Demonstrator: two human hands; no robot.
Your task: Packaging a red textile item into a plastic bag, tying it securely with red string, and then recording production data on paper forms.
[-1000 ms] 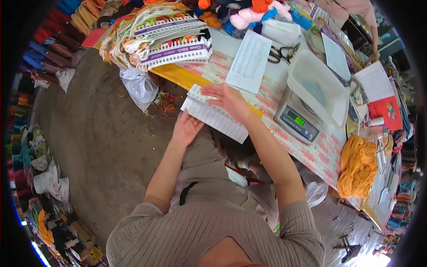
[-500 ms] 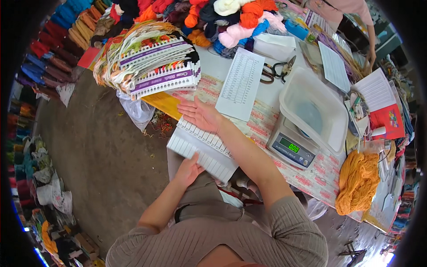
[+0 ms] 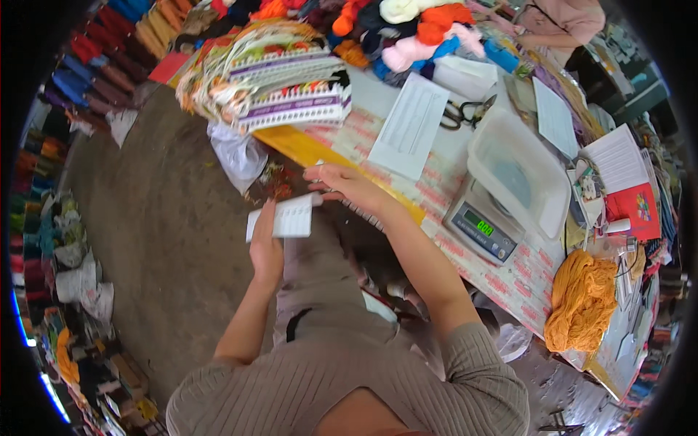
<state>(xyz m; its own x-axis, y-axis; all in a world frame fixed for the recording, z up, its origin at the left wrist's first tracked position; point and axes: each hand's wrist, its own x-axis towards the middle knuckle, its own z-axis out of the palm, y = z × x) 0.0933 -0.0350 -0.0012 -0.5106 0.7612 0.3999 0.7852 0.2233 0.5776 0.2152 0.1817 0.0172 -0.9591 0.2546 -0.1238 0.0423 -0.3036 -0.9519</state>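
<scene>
My left hand (image 3: 267,251) is upright beside a small stack of white cards (image 3: 293,218) with small print, its fingers along their face and gripping them. Nearer the table edge, my right hand (image 3: 352,190) is palm-down over more white cards, whose row of edges (image 3: 361,215) peeks out beneath the wrist. The fingers stretch leftward over them, and the thumb is hidden. A short gap separates the two bunches. Both are held over my lap, beside the table's yellow edge (image 3: 294,149).
Thread sample cards (image 3: 291,109) are piled on the table's left corner. Right of them lie a printed sheet (image 3: 411,127), scissors (image 3: 458,115), a scale (image 3: 480,229) under a white tub (image 3: 520,182), and orange yarn (image 3: 580,301). Another person (image 3: 563,22) is at the far right.
The single fanned batch of cards has parted into two bunches. My left hand has moved up and left with one, and my right hand has shifted right with the other. The view has turned slightly.
</scene>
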